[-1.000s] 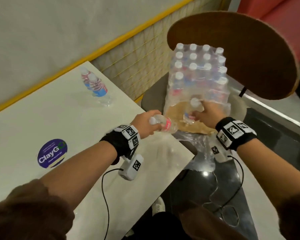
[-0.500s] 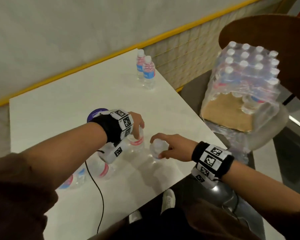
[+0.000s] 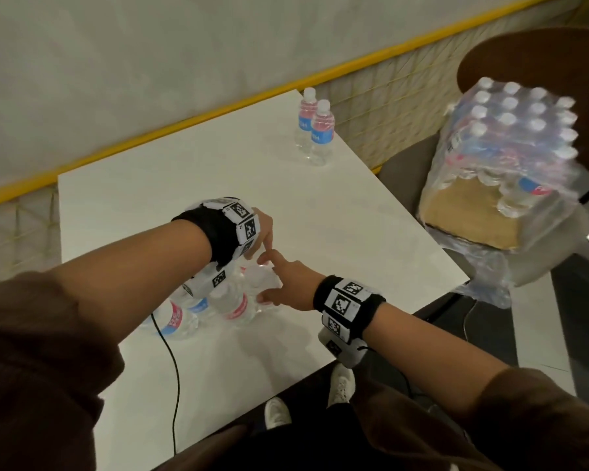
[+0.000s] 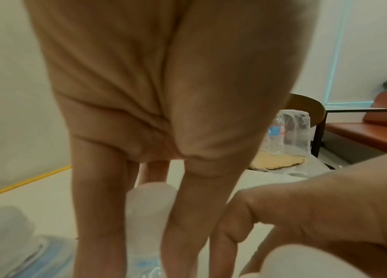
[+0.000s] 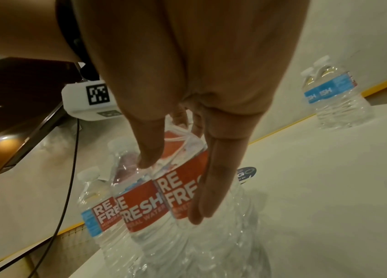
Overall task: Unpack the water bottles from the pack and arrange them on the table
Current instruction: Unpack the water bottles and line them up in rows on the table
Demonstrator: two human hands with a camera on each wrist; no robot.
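Head view: both hands meet over a cluster of water bottles [image 3: 232, 302] standing on the near part of the white table [image 3: 354, 226]. The left hand [image 3: 259, 232] reaches down from above, wrist band hiding most of it. The right hand [image 3: 286, 283] comes in from the right, fingers spread around a bottle [image 3: 262, 277]. Two more bottles [image 3: 315, 130] stand together at the far table edge, well apart from the cluster. The pack [image 3: 510, 158], plastic torn open at the front, sits on a chair [image 3: 405, 171] right of the table. A black cable [image 3: 174, 368] runs across the near tabletop.

Left wrist view: left-hand fingers [image 4: 97, 206] hang straight on either side of a white bottle cap [image 4: 151, 199]; whether they grip it, cannot tell. Right-hand fingers curl in from the lower right.

Right wrist view: thumb [image 5: 149, 150] and fingers [image 5: 211, 178] extend loosely either side of a red-labelled bottle [image 5: 183, 188], touching its label, not closed around it. Neighbouring bottles [image 5: 137, 203] press against it on the left.
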